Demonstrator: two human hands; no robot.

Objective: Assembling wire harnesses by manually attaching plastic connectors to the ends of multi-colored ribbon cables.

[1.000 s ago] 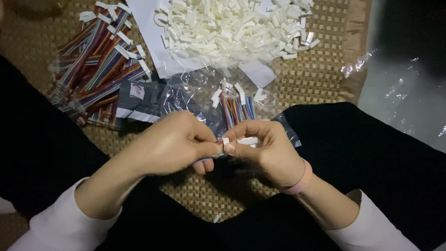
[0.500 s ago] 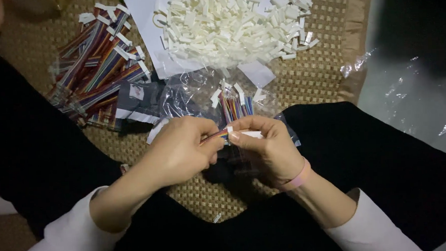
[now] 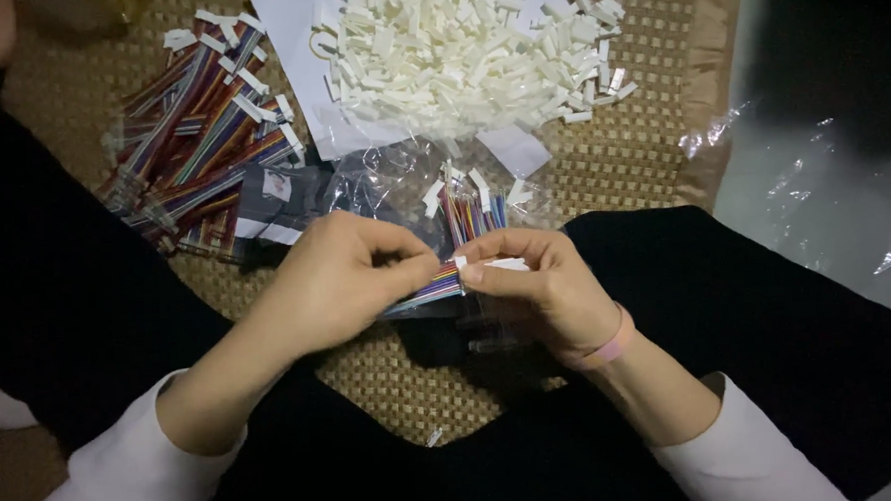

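Left hand point(image 3: 342, 280) pinches flat rainbow-coloured ribbon of thin wires point(image 3: 429, 284), over lap, just above woven straw mat point(image 3: 602, 168). Right hand point(image 3: 539, 281) pinches small white plastic plug piece point(image 3: 501, 265) at wire end. Big heap of white plastic plugs point(image 3: 457, 50) on mat, farther away. Bundles of rainbow wires point(image 3: 195, 141) at left.

Lying on the woven mat point(image 3: 622, 173), far side from the hands: a heap of plastic connector housings point(image 3: 467, 54), spreading over a paper sheet point(image 3: 303, 76). Left of that heap, resting on the mat: a pile of ribbon cables point(image 3: 195, 141). Between heap and hands, sitting in a clear bag point(image 3: 382, 183): more cables point(image 3: 472, 214). Meeting just nearer than the bag: left hand point(image 3: 342, 280) and right hand point(image 3: 542, 291), pinching one cable point(image 3: 432, 284) between them. Right of the mat: crumpled plastic film point(image 3: 824, 194).
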